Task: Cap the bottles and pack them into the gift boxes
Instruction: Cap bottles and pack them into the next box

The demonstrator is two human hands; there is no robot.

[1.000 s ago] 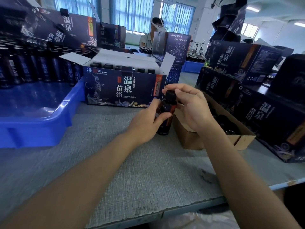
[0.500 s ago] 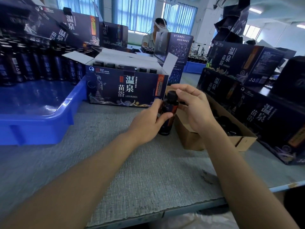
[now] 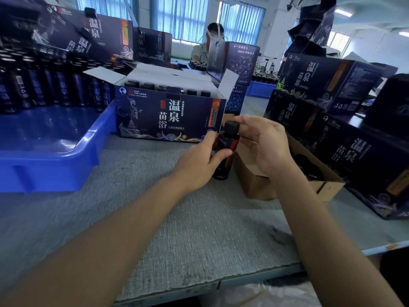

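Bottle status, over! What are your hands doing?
Left hand grips bottle, upright on table. Right hand pinches the cap on top. Open gift box just behind, nothing between.

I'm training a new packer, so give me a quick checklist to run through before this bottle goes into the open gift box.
1. Bottle upright: ok.
2. Left hand grips the bottle's body: ok.
3. Cap sits on the neck, pinched by the right hand: ok.
4. Cap screwed fully tight: cannot tell.
5. Gift box flaps open: ok.
6. Free slot left among the bottles inside: cannot tell.
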